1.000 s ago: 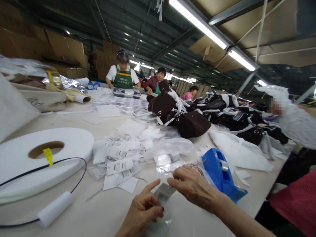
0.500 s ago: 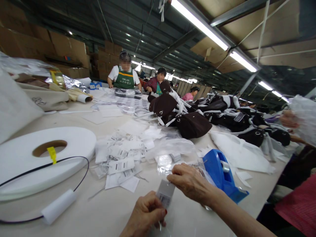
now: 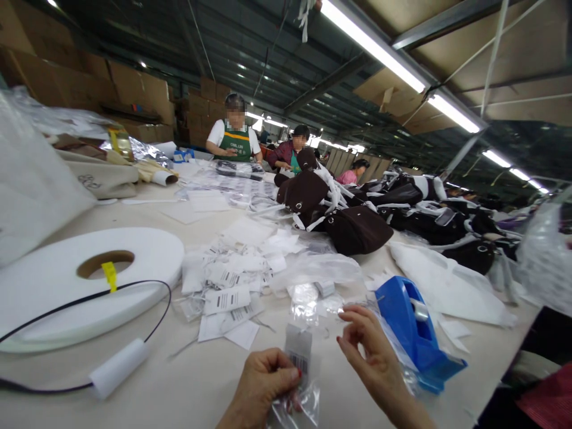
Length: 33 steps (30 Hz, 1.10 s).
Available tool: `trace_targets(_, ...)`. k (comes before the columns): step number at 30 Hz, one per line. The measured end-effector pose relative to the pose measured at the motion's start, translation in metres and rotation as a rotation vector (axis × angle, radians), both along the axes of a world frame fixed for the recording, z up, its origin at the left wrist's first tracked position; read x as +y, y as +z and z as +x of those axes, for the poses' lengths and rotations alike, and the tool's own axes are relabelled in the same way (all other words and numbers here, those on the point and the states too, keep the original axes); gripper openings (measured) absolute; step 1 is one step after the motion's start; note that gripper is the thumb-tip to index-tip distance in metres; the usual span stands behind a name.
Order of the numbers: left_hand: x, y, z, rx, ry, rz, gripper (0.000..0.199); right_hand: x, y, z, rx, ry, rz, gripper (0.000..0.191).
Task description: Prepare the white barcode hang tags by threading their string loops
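Grey barcoded tag (image 3: 298, 347) in clear plastic, pinched in left grip (image 3: 297, 376); right grip (image 3: 340, 328) parted, empty

A factory workshop: beyond the heaped dark-brown fabric bags (image 3: 360, 229) stand aproned workers; left of them, stacked brown cardboard boxes (image 3: 80, 83).

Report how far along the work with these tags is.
Looks done: the grey tag seems inside clear plastic. In hand: the left hand pinches that tag; the right hand is open beside it. Apparently left: the loose white tags heaped on the table.
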<state>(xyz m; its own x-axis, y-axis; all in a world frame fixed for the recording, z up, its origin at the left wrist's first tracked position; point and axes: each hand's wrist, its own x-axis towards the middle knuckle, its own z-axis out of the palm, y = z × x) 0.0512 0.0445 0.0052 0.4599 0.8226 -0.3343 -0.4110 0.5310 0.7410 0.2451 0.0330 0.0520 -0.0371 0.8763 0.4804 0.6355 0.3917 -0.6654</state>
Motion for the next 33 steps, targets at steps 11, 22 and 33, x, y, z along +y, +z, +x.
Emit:
trace_targets(11, -0.008, -0.009, 0.007, 0.013, -0.089, -0.007, 0.031, -0.017, -0.002, -0.036, 0.678, 0.292, -0.66, 0.042)
trace_targets(22, -0.011, -0.018, 0.01, -0.014, -0.172, 0.043, 0.028, -0.016, -0.019, -0.049, 1.132, 0.364, -0.769, 0.033)
trace_targets(33, -0.013, -0.015, 0.012, -0.152, -0.218, -0.091, 0.035, -0.01, -0.032, -0.065, 1.38, 0.302, -0.642, 0.023)
